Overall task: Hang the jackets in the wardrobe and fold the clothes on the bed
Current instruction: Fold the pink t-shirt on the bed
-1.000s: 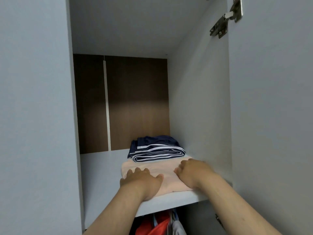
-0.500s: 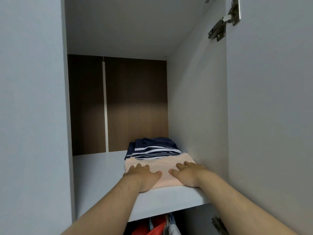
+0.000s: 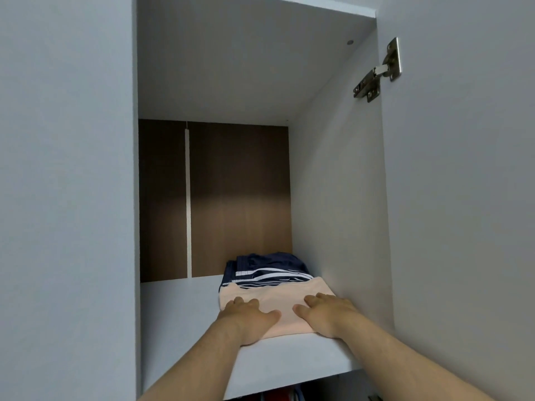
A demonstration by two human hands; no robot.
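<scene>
A folded peach garment lies on the white wardrobe shelf, against the right inner wall. Behind it, touching its far edge, sits a folded navy garment with white stripes. My left hand lies flat on the near left part of the peach garment, fingers straight. My right hand presses flat on its near right part. Neither hand grips the cloth.
The open wardrobe door stands on the right with a metal hinge near the top. A white side panel bounds the left. Red clothing shows under the shelf. The shelf's left half is bare.
Both hands have slid the peach garment deeper onto the shelf, up against the navy striped one. The camera has tilted upward, showing more of the compartment's ceiling.
</scene>
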